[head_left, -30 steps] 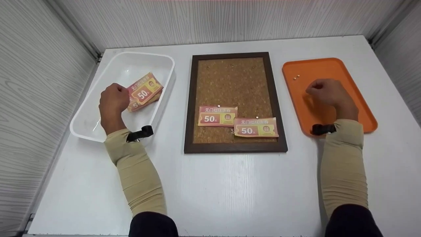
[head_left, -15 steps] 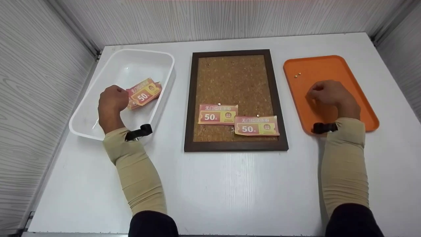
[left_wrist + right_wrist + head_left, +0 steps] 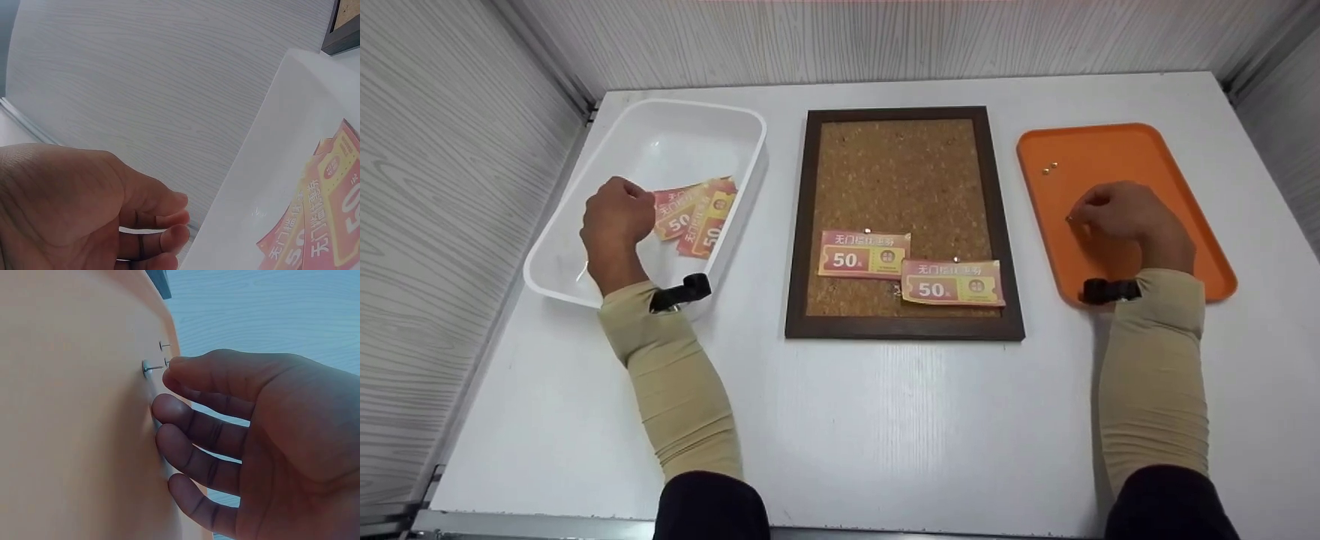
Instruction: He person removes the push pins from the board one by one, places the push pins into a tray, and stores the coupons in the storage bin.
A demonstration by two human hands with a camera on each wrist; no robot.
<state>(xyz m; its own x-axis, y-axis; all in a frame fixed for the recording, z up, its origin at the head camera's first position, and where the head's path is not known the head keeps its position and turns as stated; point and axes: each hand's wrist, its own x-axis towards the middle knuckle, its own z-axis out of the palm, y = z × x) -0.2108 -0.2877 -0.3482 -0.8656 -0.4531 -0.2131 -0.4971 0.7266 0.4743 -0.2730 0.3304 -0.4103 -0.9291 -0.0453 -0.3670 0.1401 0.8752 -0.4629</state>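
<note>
My left hand [image 3: 617, 214] hangs over the white plastic tub [image 3: 679, 135]; in the left wrist view its fingers are loosely curled, thumb near the forefinger, nothing visible between them. Fanned pink-and-yellow 50 coupons [image 3: 709, 221] lie in the tub beside that hand. My right hand [image 3: 1129, 217] is low over the orange tray [image 3: 1117, 154]. Its thumb and forefinger come together at the needle of a thumbtack [image 3: 146, 369], which seems pinched there, head towards the tray. The other fingers bend close to the tray. Two more thumbtacks [image 3: 1049, 169] rest near the tray's left edge.
Between tub and tray lies a cork board [image 3: 896, 172] in a dark brown frame. Two coupons, a left one [image 3: 864, 255] and a right one [image 3: 952, 283], are tacked on its lower part. All stand on a white table [image 3: 870, 420], with panel walls behind and beside it.
The coupons in the tub have slid apart, one turning steeper towards the tub's right wall. A thumbtack now shows at my right fingertips. Both hands stay nearly in place while the view shifts slightly.
</note>
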